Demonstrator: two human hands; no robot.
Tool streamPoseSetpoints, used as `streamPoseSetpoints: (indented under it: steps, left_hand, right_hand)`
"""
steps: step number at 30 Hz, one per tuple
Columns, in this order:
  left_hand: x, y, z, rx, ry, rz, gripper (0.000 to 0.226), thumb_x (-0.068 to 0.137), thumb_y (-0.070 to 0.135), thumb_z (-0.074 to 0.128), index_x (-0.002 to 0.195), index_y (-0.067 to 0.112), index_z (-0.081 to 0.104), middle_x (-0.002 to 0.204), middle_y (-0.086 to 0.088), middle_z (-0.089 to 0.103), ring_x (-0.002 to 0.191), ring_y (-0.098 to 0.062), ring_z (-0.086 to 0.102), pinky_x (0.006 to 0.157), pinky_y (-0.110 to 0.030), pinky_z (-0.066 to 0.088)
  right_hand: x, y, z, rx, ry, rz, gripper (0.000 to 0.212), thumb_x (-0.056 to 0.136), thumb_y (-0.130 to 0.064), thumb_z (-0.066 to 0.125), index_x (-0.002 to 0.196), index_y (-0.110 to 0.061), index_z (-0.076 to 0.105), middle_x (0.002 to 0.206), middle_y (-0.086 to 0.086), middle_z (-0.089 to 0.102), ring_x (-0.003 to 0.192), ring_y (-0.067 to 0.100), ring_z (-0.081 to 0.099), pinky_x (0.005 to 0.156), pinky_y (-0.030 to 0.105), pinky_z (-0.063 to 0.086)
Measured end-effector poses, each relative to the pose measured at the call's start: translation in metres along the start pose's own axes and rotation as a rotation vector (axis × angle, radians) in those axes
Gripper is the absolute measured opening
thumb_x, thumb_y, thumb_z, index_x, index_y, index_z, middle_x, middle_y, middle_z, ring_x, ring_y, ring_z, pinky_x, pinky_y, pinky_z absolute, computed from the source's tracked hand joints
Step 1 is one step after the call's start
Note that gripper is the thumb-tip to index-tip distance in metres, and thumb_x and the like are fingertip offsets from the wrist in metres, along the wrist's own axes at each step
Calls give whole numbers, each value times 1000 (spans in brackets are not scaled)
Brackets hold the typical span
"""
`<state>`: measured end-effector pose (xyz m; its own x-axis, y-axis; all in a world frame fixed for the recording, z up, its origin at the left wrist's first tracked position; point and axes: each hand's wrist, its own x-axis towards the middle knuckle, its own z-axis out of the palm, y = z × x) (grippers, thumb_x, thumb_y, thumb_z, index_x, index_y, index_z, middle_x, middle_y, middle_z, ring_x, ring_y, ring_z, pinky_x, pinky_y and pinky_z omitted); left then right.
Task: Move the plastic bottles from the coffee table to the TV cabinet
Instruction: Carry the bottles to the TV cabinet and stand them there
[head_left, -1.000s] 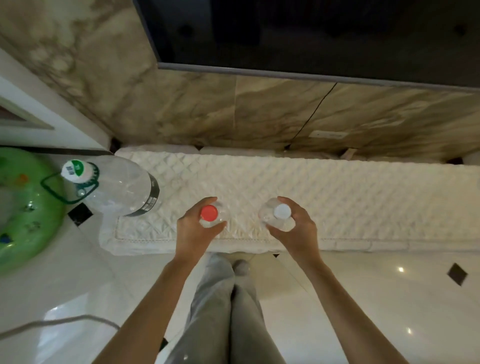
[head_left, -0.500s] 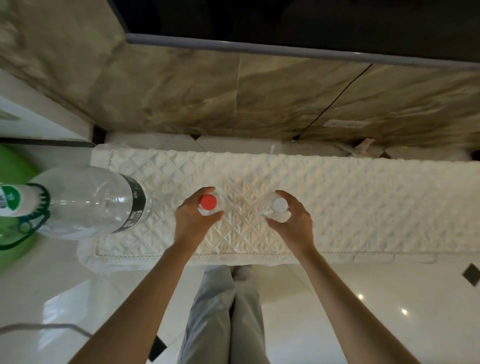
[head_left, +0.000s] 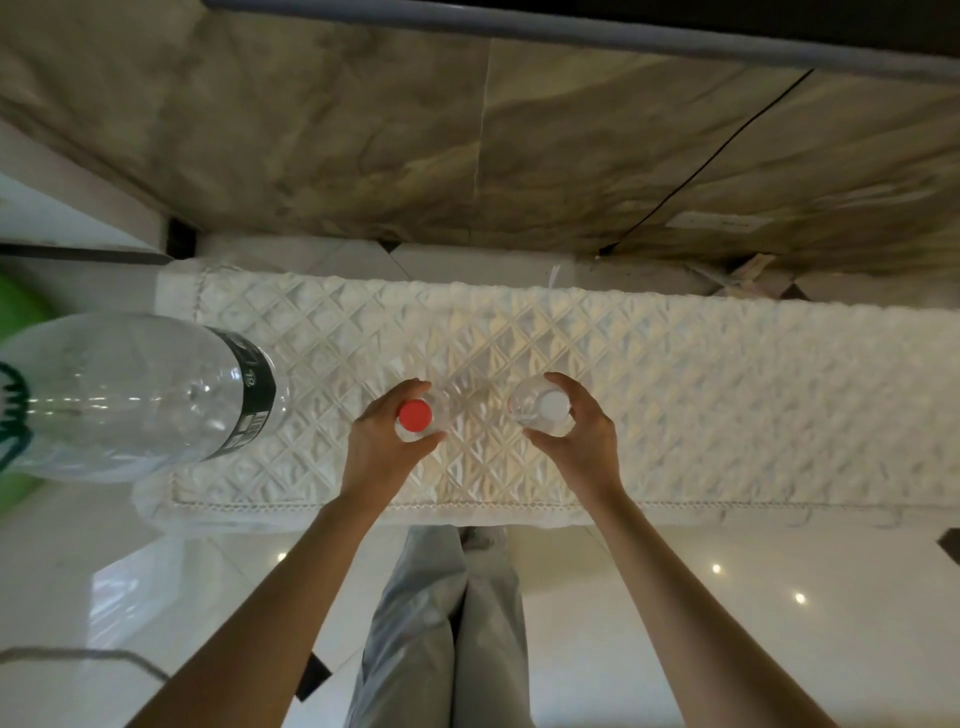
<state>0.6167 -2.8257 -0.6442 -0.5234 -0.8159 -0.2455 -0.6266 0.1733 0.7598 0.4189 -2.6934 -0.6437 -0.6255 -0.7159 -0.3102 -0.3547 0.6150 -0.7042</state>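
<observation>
The person stands at the low TV cabinet (head_left: 779, 395), whose top is covered by a white quilted cloth, and holds a bottle in each hand above or on it. The left hand (head_left: 384, 441) has its fingers and thumb curled round the neck of a small clear plastic bottle with a red cap (head_left: 414, 414). The right hand (head_left: 576, 436) grasps a small clear plastic bottle with a white cap (head_left: 543, 410) in the same way. Both bottles stand upright over the middle of the cloth, near each other but apart. Whether their bases already rest on the cloth I cannot tell, since they are seen from straight above.

At the left end of the cabinet a large clear plastic water jug with a dark label band (head_left: 135, 395) already stands, so that one seems delivered. The two small bottles look like the step in hand: they are at the cabinet and need only be set down and let go. The coffee table is out of view, so whether more bottles wait there cannot be judged.
</observation>
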Motion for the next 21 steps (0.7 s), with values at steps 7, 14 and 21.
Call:
streamPoseSetpoints:
  steps: [7,14,21]
  left_hand:
    - [-1,0,-5,-21,-40,0,67,61,19,87,121,18,58,119,1,63,107,-11,58,93,-21,46]
    - [-5,22,-20,76,-150,-22,78,68,28,83,135,13,46,132,-8,53,116,-24,54,94,-26,41]
    - [-17,64,-51,383,-217,91,65,84,30,68,140,12,40,143,-12,43,129,-29,41,103,-38,37]
  right_hand:
    - [-5,2,-3,-10,-21,-25,69,68,-24,82,130,-25,50,129,-6,57,116,15,53,94,31,47]
    - [-23,-16,-27,-34,-94,43,84,70,-38,80,141,-22,37,143,-3,44,130,17,42,100,31,38]
    - [-77,-41,-64,-1,1,101,78,77,-46,72,141,-20,37,145,0,42,133,18,38,101,28,33]
